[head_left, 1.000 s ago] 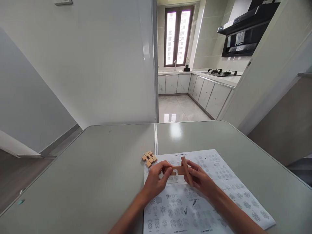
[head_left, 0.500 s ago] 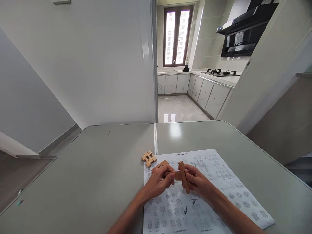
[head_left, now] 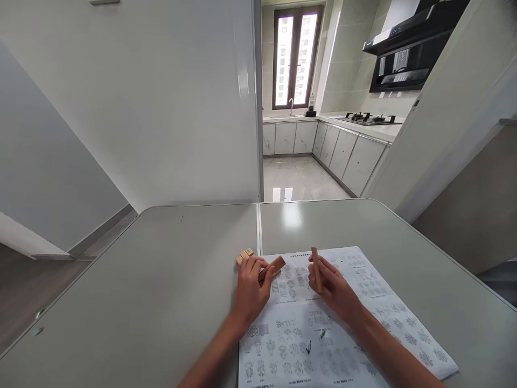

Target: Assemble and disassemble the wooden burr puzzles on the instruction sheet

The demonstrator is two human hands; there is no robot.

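Observation:
My left hand (head_left: 251, 288) is closed on a flat brown wooden piece (head_left: 275, 265), over the upper left corner of a printed sheet (head_left: 291, 323). Part of another wooden piece shows just under it, mostly hidden by my fingers. Beyond those fingertips lie several small light wooden blocks (head_left: 244, 255), partly covered by the hand. To the right, my right hand (head_left: 333, 285) grips a narrow brown wooden piece (head_left: 316, 270) held nearly upright above the sheet. The two held pieces are apart.
The sheet, covered with small line diagrams, lies on a grey-green table (head_left: 181, 291) with a seam (head_left: 259, 229) down its middle. A small teal object (head_left: 38, 331) sits near the left edge. Past the table a doorway opens onto a kitchen with white cabinets (head_left: 347, 151).
My hands have moved apart, and the two wooden pieces that were joined between them are now separate. My left hand has shifted left and away from me, toward the light blocks, now partly covering them.

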